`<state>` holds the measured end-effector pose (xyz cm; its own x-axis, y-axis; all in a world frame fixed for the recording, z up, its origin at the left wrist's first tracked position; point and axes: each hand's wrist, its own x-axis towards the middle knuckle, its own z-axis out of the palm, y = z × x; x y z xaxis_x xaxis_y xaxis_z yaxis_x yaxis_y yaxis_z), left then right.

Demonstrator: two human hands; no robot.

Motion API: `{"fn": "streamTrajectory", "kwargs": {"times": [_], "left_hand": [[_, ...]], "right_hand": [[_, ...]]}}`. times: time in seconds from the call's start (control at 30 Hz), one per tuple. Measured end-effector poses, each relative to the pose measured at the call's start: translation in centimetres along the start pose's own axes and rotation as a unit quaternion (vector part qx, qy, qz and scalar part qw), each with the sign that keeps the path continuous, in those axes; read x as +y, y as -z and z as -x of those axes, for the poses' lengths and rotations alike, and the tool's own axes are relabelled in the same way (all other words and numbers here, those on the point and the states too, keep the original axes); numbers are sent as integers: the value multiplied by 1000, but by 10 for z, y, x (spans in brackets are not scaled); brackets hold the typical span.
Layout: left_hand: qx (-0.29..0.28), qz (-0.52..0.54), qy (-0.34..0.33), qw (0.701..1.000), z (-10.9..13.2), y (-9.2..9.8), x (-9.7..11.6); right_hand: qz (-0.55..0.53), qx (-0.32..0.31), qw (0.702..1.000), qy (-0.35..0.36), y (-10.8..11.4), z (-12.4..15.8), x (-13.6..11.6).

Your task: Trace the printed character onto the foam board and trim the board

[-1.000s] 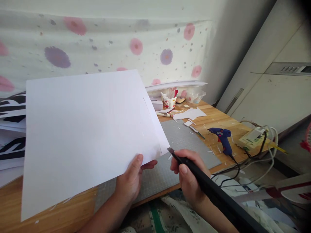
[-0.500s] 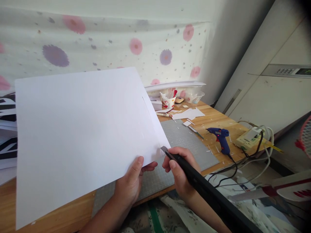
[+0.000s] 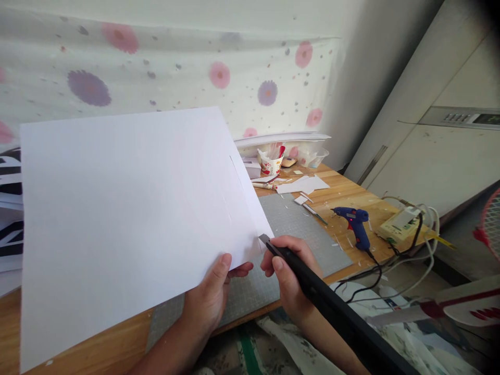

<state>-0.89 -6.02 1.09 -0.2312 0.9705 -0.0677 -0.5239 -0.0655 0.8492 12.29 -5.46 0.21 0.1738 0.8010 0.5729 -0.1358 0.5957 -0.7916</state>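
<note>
My left hand (image 3: 209,291) pinches the lower right edge of a large white board (image 3: 125,219), thumb on top and fingers beneath. The board is tilted up and hides much of the table's left side. A thin dark slit (image 3: 236,172) runs near its right edge. My right hand (image 3: 295,276) is closed around a black utility knife (image 3: 308,284), whose blade tip is at the board's lower right corner area. Whether the blade has gone into the board I cannot tell. A grey cutting mat (image 3: 250,297) lies below both hands.
On the wooden table, a blue glue gun (image 3: 354,224) stands at the right beside a power strip (image 3: 402,224) with tangled cables. White scraps (image 3: 304,184), a craft knife (image 3: 314,212) and a paper cup (image 3: 270,162) lie or stand farther back. A striped black-and-white thing (image 3: 11,208) is at far left.
The board's left side has shifted slightly left in view. Both hands keep nearly the same place and hold, with the knife tip still at the board's lower right corner.
</note>
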Motion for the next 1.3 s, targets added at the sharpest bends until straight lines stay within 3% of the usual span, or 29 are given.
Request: {"fn": "streamTrajectory", "kwargs": {"times": [0.53, 0.97, 1.3], "left_hand": [[-6, -1, -1, 1000, 0, 5, -2], [-21, -23, -4, 1000, 0, 6, -2], [-26, -36, -11, 999, 3, 4, 1]], "right_hand": [[10, 4, 1000, 19, 0, 2, 2], [28, 14, 999, -26, 1, 1, 1], [34, 13, 999, 11, 2, 4, 1]]}}
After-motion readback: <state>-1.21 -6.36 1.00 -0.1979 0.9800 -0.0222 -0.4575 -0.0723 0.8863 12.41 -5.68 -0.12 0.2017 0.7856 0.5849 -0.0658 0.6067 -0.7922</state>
